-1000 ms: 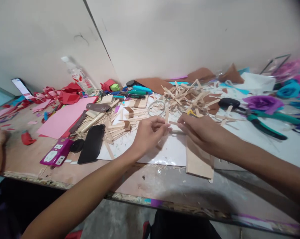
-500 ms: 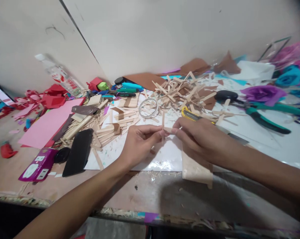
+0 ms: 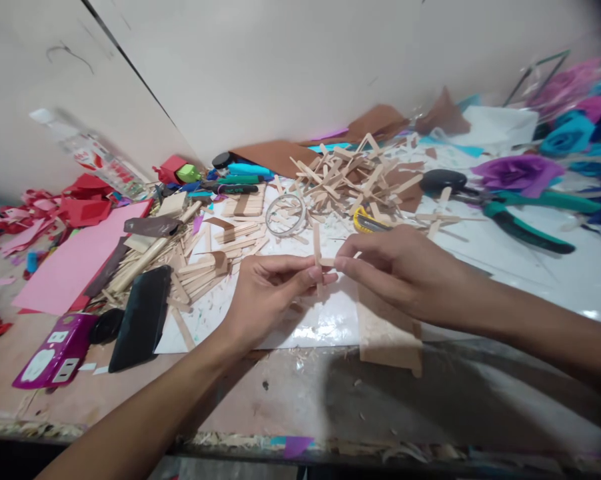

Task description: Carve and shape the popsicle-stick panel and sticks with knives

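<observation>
My left hand [image 3: 268,293] pinches a thin upright wooden stick [image 3: 316,243] above the white sheet [image 3: 325,320]. My right hand [image 3: 400,270] meets it from the right, its fingertips closed on a short crosswise wooden piece [image 3: 328,261] that touches the upright stick. Both hands hover just over the table. A pile of cut wooden sticks [image 3: 350,177] lies behind them, and a flat wooden board [image 3: 388,340] lies under my right wrist. A yellow utility knife [image 3: 368,221] shows just beyond my right hand.
Green-handled pliers [image 3: 520,223] and paper flowers [image 3: 518,175] lie at the right. A tape ring [image 3: 285,215], markers [image 3: 240,179] and stacked sticks [image 3: 200,267] sit centre-left. A black phone [image 3: 141,319], purple power strip [image 3: 55,350], pink paper [image 3: 75,257] and red scraps [image 3: 80,207] lie left.
The camera has shifted right and down, so everything slides left in view. My hands hold the same stick pieces together, now slightly nearer. Another person's hand at the far left is out of view.
</observation>
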`<move>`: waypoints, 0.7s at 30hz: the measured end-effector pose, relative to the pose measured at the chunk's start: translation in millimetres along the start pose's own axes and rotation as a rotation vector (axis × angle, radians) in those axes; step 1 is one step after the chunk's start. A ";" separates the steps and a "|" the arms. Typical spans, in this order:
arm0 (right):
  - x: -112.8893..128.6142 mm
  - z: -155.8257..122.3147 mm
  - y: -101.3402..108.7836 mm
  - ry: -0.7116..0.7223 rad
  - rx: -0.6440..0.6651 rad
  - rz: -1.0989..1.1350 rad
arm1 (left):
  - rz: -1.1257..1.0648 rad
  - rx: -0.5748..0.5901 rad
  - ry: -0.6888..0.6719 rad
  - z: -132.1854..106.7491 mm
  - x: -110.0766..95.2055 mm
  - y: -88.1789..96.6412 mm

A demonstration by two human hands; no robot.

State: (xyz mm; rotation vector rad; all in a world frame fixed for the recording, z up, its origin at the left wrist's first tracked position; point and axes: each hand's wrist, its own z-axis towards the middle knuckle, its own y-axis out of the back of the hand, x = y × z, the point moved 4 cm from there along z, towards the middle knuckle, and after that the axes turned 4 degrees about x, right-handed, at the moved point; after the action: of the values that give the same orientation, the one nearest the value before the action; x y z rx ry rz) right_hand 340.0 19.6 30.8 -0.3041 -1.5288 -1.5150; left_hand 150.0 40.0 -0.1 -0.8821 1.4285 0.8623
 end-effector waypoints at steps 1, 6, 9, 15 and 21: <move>-0.4 0.6 0.0 -0.010 -0.005 0.034 | -0.031 -0.007 0.010 0.3 1.8 0.5; -2.2 1.3 -0.9 -0.019 -0.012 0.100 | -0.229 -0.044 0.084 2.8 9.8 1.3; -1.7 0.6 -1.2 -0.006 -0.022 0.107 | -0.237 -0.049 0.061 4.1 9.2 0.6; 0.1 -0.1 -0.7 0.046 -0.048 0.045 | -0.304 -0.108 0.040 2.7 4.8 -3.7; 3.1 -2.7 0.8 0.127 -0.064 -0.073 | -0.308 -0.103 0.093 2.0 1.4 -3.7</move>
State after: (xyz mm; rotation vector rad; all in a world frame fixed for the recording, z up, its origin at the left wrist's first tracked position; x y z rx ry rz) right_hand 340.1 16.1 33.0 -0.1867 -1.4071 -1.6116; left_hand 154.1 40.2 -1.7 -1.1981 1.2916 0.6721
